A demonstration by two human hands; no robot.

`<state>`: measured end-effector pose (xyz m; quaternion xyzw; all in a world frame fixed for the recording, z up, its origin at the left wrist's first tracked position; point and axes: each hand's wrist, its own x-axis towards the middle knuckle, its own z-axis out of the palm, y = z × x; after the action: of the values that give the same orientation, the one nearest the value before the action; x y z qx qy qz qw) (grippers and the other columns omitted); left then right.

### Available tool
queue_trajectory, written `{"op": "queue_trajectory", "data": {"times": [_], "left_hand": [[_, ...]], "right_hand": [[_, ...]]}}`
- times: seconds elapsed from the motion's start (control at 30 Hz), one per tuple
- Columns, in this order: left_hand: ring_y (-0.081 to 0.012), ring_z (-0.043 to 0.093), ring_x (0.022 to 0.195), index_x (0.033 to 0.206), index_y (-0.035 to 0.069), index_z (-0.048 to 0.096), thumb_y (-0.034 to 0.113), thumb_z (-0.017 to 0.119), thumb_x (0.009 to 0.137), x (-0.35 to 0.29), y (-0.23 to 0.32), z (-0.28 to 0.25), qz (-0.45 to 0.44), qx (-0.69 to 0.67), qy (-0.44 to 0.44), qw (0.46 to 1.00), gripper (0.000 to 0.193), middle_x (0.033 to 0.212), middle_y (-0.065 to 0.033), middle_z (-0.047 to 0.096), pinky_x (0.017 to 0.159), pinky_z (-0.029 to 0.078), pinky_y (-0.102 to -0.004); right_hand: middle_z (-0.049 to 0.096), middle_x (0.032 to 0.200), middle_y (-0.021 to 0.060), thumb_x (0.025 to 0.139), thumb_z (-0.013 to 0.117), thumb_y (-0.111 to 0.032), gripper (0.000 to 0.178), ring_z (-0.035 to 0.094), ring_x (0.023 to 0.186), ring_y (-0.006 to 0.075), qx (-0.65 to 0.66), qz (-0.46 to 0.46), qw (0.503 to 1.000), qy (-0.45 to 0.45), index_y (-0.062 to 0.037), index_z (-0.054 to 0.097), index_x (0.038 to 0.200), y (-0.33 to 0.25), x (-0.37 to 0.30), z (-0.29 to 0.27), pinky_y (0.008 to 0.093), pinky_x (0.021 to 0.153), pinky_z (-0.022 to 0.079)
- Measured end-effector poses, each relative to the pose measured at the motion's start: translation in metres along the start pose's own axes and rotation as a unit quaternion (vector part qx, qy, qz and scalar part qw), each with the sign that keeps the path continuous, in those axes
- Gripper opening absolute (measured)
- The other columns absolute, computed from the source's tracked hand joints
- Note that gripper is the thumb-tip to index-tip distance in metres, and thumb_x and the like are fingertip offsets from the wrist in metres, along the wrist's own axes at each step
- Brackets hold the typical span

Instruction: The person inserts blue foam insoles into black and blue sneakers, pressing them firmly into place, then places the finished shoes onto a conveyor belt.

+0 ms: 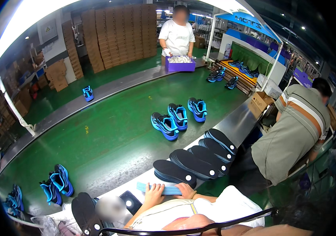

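Between my two hands, at the near edge of the work surface, is a stack of insoles [170, 190] turned on its side, its light-blue layered edges showing. My left hand [154, 193] has its fingers curled over the middle of the stack. The right end is gripped by my right hand [184, 190]. Just beyond lie piles of black insoles [193, 163] with light-blue edges and round white stickers. More black insoles [83, 212] are to the left, near a dark flat rectangular object [131, 202].
A green conveyor belt [109, 137] carries blue-and-black sneakers [165, 126], several in groups. Across it a person in white [177, 37] stands at a purple box [181, 65] of white items. Another person [294, 129] bends down at my right, beside a cardboard box [259, 103].
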<state>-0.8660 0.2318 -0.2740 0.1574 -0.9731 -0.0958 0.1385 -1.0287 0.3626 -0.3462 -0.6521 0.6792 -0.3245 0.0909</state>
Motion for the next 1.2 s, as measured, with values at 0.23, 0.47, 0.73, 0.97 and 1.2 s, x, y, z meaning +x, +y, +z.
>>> {"op": "queue_trajectory", "data": {"times": [0.23, 0.47, 0.73, 0.97, 1.2], "left_hand": [[-0.0214, 0.046, 0.09, 0.1, 0.01, 0.046, 0.024, 0.065, 0.053, 0.003, 0.003, -0.001, -0.003, 0.006, -0.002, 1.0, 0.052, 0.088, -0.0057, 0.049, 0.086, 0.024, -0.0501], [-0.021, 0.046, 0.089, 0.1, 0.01, 0.046, 0.024, 0.064, 0.054, 0.007, 0.006, 0.001, -0.004, 0.01, -0.003, 1.0, 0.051, 0.088, -0.0054, 0.049, 0.085, 0.025, -0.05], [-0.0206, 0.046, 0.089, 0.101, 0.01, 0.046, 0.024, 0.064, 0.054, 0.01, 0.009, 0.001, -0.004, 0.01, -0.01, 1.0, 0.052, 0.09, -0.0049, 0.049, 0.085, 0.025, -0.05], [-0.0211, 0.045, 0.09, 0.101, 0.01, 0.046, 0.024, 0.065, 0.054, 0.013, 0.011, 0.002, -0.005, 0.007, -0.015, 1.0, 0.052, 0.09, -0.0052, 0.048, 0.085, 0.025, -0.0502], [-0.0217, 0.045, 0.09, 0.102, 0.01, 0.046, 0.025, 0.064, 0.054, 0.017, 0.016, 0.001, -0.008, 0.004, -0.017, 1.0, 0.053, 0.09, -0.0058, 0.049, 0.086, 0.025, -0.0507]], "right_hand": [[0.046, 0.091, 0.0163, 0.062, 0.066, -0.03, 0.054, 0.046, 0.084, 0.031, 0.001, 0.005, 1.0, -0.016, -0.0024, 0.042, 0.102, -0.006, 0.003, -0.012, 0.0377, 0.073, 0.036], [0.046, 0.092, 0.0165, 0.062, 0.066, -0.03, 0.054, 0.046, 0.084, 0.0309, 0.0, 0.002, 1.0, -0.012, -0.002, 0.042, 0.102, 0.0, 0.001, -0.013, 0.0378, 0.074, 0.036], [0.045, 0.091, 0.0171, 0.062, 0.065, -0.031, 0.055, 0.046, 0.084, 0.0318, 0.002, -0.001, 1.0, -0.012, -0.0013, 0.041, 0.102, 0.004, 0.0, -0.015, 0.0385, 0.073, 0.036], [0.045, 0.09, 0.0169, 0.062, 0.066, -0.031, 0.056, 0.046, 0.083, 0.0319, 0.0, -0.007, 1.0, 0.003, -0.0014, 0.041, 0.102, 0.011, -0.002, -0.013, 0.0384, 0.073, 0.037], [0.045, 0.091, 0.0172, 0.063, 0.065, -0.032, 0.056, 0.046, 0.083, 0.0322, 0.005, -0.006, 1.0, -0.01, -0.0015, 0.04, 0.103, 0.014, -0.002, -0.019, 0.0386, 0.073, 0.036]]}}
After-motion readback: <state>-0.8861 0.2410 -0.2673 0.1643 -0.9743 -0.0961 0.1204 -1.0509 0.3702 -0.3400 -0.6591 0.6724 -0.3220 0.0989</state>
